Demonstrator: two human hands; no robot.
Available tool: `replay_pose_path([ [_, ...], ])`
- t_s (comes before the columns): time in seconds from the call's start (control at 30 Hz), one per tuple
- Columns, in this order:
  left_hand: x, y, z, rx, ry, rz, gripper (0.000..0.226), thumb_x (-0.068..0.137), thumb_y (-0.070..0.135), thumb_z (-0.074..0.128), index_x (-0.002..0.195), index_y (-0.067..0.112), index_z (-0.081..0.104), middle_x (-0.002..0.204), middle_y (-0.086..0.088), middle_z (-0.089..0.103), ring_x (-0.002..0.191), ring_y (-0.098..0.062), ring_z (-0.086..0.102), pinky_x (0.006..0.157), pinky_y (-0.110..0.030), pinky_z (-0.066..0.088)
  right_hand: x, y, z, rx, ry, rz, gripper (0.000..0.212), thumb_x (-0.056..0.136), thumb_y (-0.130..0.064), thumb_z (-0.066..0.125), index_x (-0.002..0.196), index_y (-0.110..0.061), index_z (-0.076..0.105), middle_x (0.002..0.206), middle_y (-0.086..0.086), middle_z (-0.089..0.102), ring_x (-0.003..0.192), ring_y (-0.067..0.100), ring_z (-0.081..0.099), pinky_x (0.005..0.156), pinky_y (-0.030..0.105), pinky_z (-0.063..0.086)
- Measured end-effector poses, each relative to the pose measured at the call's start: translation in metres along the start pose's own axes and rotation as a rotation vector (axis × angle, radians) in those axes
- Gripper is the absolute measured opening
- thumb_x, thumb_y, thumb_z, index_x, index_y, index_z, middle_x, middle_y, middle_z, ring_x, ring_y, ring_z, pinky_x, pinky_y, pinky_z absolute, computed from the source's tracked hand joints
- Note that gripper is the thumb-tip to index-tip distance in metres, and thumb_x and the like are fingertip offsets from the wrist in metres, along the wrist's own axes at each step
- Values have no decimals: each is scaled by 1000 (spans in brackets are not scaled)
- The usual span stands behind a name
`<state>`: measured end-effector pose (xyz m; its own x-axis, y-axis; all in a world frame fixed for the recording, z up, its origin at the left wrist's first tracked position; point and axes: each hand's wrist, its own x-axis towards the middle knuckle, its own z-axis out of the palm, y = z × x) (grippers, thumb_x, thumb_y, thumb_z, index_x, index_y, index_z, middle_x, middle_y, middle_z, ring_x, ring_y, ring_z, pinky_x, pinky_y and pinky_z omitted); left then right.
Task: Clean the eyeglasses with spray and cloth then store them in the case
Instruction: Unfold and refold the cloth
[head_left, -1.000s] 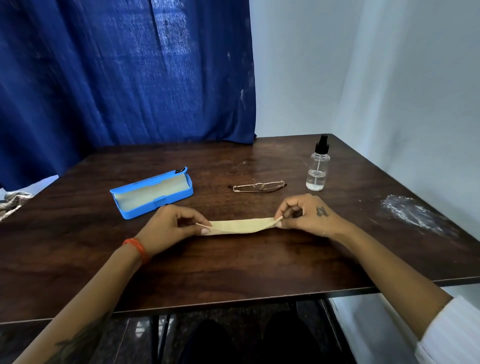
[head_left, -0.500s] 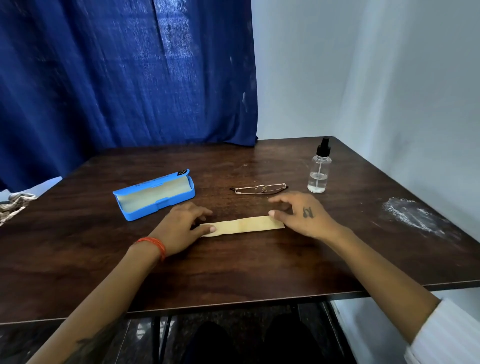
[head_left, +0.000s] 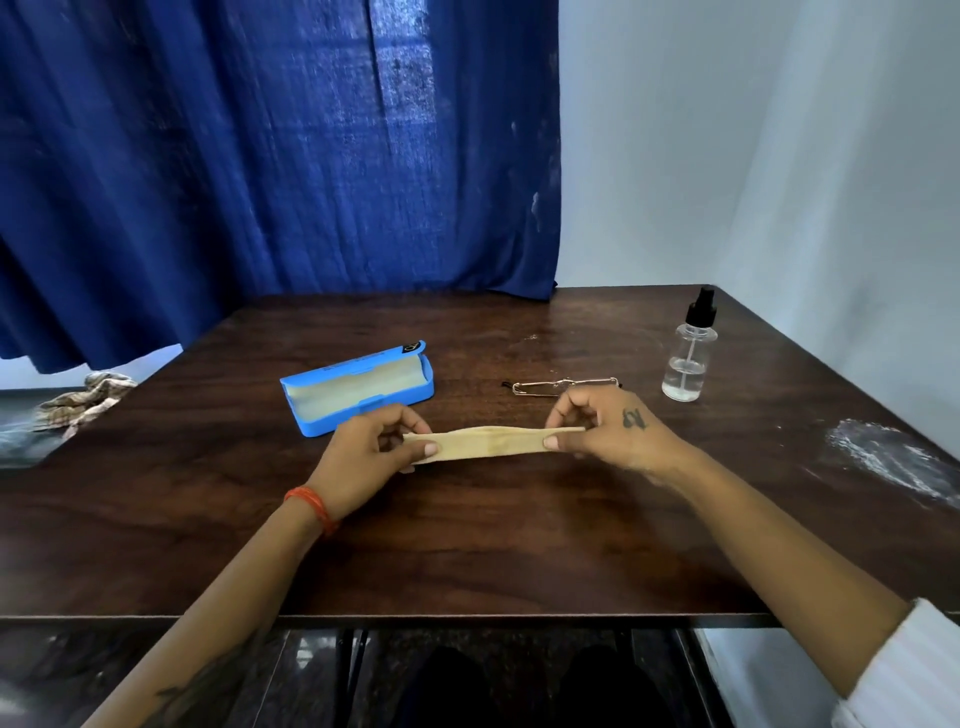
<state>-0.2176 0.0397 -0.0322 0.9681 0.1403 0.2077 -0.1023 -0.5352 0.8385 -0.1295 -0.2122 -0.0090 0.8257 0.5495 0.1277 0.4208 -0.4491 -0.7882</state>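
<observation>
We hold the cloth (head_left: 493, 442) taut between 2 hands just above the dark wooden table (head_left: 467, 545): our left hand (head_left: 363, 452) pinches its left end between thumb and fingers, our right hand (head_left: 602, 434) pinches its right end the same way. The cloth is a narrow beige strip, folded lengthwise, stretched level from one grip to the other.

We judge the step in hand to be readying or folding the cloth. From this view we cannot tell whether the lenses have been wiped.

The eyeglasses (head_left: 563, 387) lie folded on the table just beyond our right hand, thin metal frame, apart from the cloth. The spray bottle (head_left: 687, 364) stands upright to the far right of them, clear, with a black pump top and a little liquid at the bottom. The blue case (head_left: 358, 395) lies open at the far left of our left hand, its pale lining showing and nothing in it.

The next move, as we read it, calls for freeing 1 hand from the cloth to reach either the glasses or the case; both sit within an easy reach forward.

Nothing stands between our hands and those 3 things. A white powdery smear (head_left: 883, 452) marks the right edge of the table, well apart from the work. A crumpled patterned rag (head_left: 88, 397) lies at the far left corner, beneath a blue curtain (head_left: 260, 156).
</observation>
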Motion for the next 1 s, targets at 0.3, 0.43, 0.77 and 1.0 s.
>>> replay_pose_path([
  [0.3,-2,-34,-49,-142,624,-105,22,71,7,76,81,23,65,83,-1,67,79,-12,64,64,-11,52,70,-33,67,301,248,23,19,74,3,72,79,-15,69,74,5,69,62,9,61,58,20,53],
  [0.43,9,-41,-57,-4,725,-146,21,72,11,76,88,16,65,83,0,66,74,-5,60,62,-9,47,100,-38,95,237,381,46,15,73,-3,75,79,-16,69,77,5,71,60,8,62,60,21,55],
  [0.77,28,-50,-67,131,763,-171,54,68,16,79,115,19,53,108,-1,49,63,-6,55,74,-20,48,125,-35,121,22,503,-46,15,72,-14,76,77,-16,62,70,-8,61,70,12,62,73,35,55],
  [1.0,30,-57,-68,136,683,-216,49,73,23,76,117,19,58,116,-9,59,68,-9,55,84,-31,50,126,-39,131,-233,513,-121,5,80,-17,67,81,-13,63,86,4,65,77,20,62,67,31,49],
])
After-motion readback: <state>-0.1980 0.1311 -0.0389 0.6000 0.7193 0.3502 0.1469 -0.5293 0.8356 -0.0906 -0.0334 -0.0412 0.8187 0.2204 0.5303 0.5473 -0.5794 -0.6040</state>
